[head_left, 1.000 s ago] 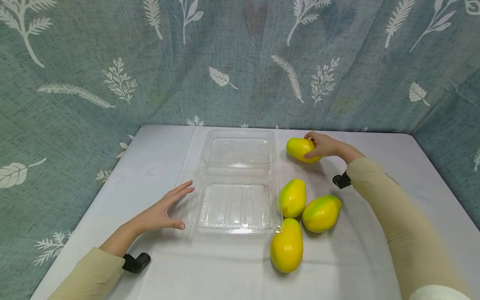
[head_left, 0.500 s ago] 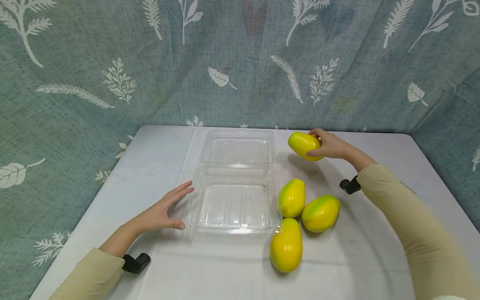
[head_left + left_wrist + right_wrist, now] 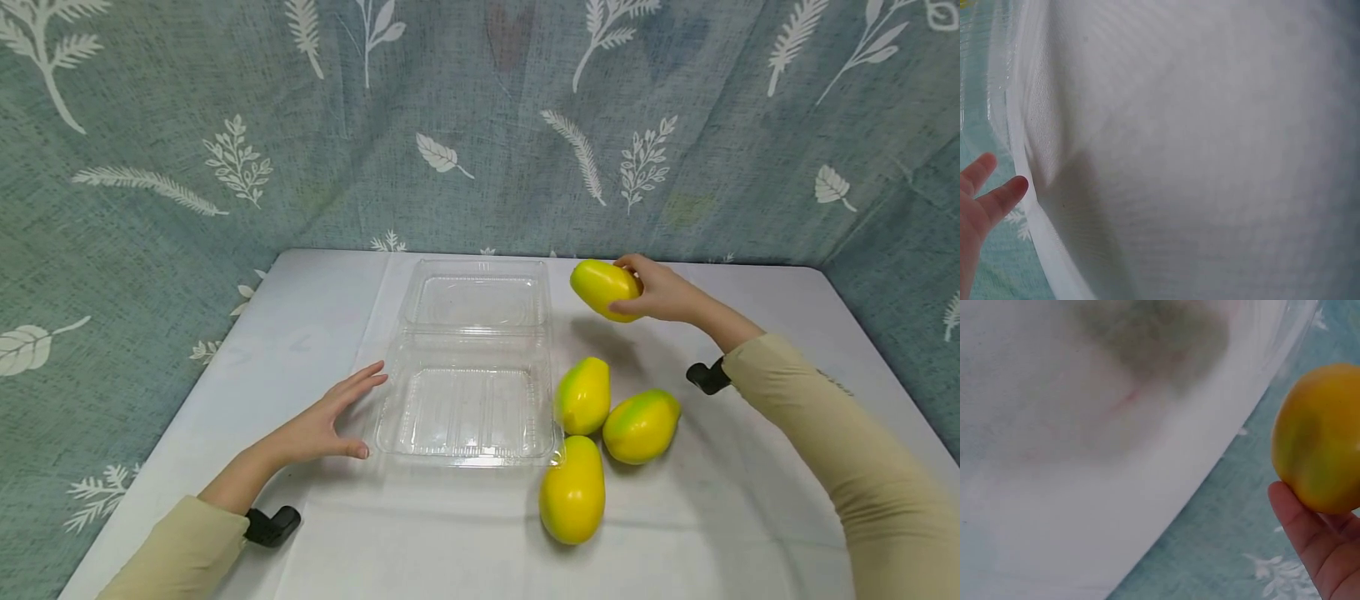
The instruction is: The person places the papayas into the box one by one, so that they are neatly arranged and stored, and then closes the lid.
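My right hand (image 3: 662, 292) grips a yellow mango (image 3: 597, 287) at its right end, near the back of the table. Its shadow falls on the cloth below and apart from it. In the right wrist view, the thumb lies against the lower side of that mango (image 3: 1319, 437). A hinged clear plastic container (image 3: 472, 333) lies open and flat, its lid half at the back. To its left, my left hand (image 3: 322, 429) has its fingers spread towards the tray, holding nothing. Part of the left hand (image 3: 985, 200) also shows in the left wrist view.
Three more mangoes lie right of the container: one mango (image 3: 585, 397) by its side, a greenish mango (image 3: 642, 427) further right, and a front mango (image 3: 572, 493) at its near corner. A white cloth (image 3: 420, 542) covers the table; a leaf-patterned curtain (image 3: 480, 192) hangs behind.
My right hand has raised the mango from the cloth, and its shadow has separated from it. Over the last half second it has shifted slightly left. The left hand has stayed in place.
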Motion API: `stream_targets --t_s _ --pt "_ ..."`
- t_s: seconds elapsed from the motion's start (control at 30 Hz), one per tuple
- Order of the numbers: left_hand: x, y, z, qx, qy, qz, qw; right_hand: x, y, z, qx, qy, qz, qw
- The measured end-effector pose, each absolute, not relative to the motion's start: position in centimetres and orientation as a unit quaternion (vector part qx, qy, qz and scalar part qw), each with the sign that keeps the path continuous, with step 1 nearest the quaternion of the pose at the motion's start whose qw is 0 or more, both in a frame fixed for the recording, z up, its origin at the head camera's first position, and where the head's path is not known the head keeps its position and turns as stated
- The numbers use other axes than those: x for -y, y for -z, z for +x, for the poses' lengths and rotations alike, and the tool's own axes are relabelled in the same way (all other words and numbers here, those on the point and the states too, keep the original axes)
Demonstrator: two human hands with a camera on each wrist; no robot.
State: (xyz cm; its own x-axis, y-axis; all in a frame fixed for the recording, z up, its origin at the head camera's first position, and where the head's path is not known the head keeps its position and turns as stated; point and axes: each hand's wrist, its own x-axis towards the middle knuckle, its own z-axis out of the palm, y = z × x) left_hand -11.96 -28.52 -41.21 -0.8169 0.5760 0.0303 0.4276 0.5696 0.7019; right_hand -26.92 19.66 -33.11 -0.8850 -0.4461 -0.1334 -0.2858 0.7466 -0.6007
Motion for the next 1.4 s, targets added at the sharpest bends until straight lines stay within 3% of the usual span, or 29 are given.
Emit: stream_targets --t_s 0.53,1.4 --pt "28.5 41.2 -12.0 -0.879 -0.367 0.287 0.102 -16.6 30.6 -25.4 -0.918 0.285 -0.260 0.098" --pt "28.5 41.3 -12.0 -0.875 -0.381 0.279 0.111 -9.2 29.0 -23.8 -0.913 0.279 -0.284 0.093"
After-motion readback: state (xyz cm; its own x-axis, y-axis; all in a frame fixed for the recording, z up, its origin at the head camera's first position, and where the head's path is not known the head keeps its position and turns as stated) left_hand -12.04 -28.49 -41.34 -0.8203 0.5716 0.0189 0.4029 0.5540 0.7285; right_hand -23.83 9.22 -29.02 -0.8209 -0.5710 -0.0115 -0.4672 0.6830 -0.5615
